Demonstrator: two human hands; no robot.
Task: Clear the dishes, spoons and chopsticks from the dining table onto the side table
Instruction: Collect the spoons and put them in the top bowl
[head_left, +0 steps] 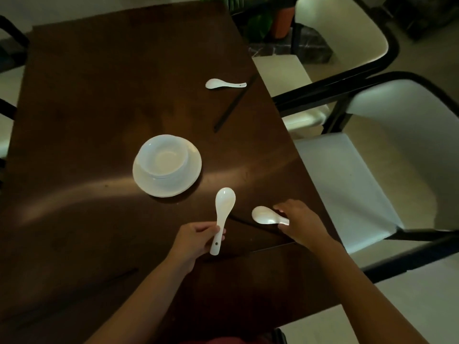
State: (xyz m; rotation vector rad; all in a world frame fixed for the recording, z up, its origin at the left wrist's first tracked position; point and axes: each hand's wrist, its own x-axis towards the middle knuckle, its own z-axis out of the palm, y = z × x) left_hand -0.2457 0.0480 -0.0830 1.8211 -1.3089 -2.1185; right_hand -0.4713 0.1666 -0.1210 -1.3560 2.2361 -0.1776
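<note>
On the dark wooden dining table (99, 95), my left hand (196, 240) holds a white ceramic spoon (222, 214) by its handle, bowl pointing away. My right hand (301, 225) grips the handle of a second white spoon (265, 215) near the table's right edge. Dark chopsticks (250, 225) lie under and between my hands. A stack of white bowls (162, 157) sits on a white plate (191, 175) at the table's middle. Farther off lie a third white spoon (223, 83) and another pair of dark chopsticks (233, 105).
Another dark chopstick pair (121, 275) lies at the near left of the table. Two white cushioned chairs with black frames (347, 175) stand along the right side. Potted plants (270, 21) stand beyond the far right corner. Chair parts show at the left edge.
</note>
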